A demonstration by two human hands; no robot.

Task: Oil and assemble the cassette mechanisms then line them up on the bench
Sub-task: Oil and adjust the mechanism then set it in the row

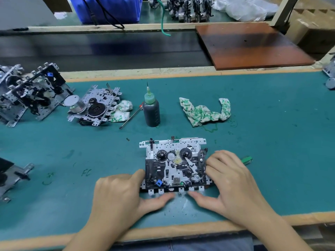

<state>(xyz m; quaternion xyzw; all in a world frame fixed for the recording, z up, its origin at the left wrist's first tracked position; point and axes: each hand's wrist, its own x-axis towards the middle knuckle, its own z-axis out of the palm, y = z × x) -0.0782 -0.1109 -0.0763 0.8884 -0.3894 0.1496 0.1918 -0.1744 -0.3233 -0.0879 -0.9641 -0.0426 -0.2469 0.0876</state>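
mechanism in work: perforated silver-and-black cassette mechanism (174, 163) sits flat on the green bench mat (272, 142), close to the near edge, probably so it won't slide.
left hand (117, 194): grips its left edge, thumb under the front tabs.
right hand (233, 180): grips the right edge, same way.
oil: one dark squeeze bottle with green nozzle (151, 109), upright just behind, easy reach.
rags: two green-printed white cloths (204, 113).
other mechanisms: at least three on the left, counting gets fuzzy.

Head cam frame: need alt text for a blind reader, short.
Both hands, left hand and right hand, grip the sides of a cassette mechanism lying flat on a green bench mat. Behind it stand an oil bottle, a stained rag and a screwdriver; more mechanisms sit at left.
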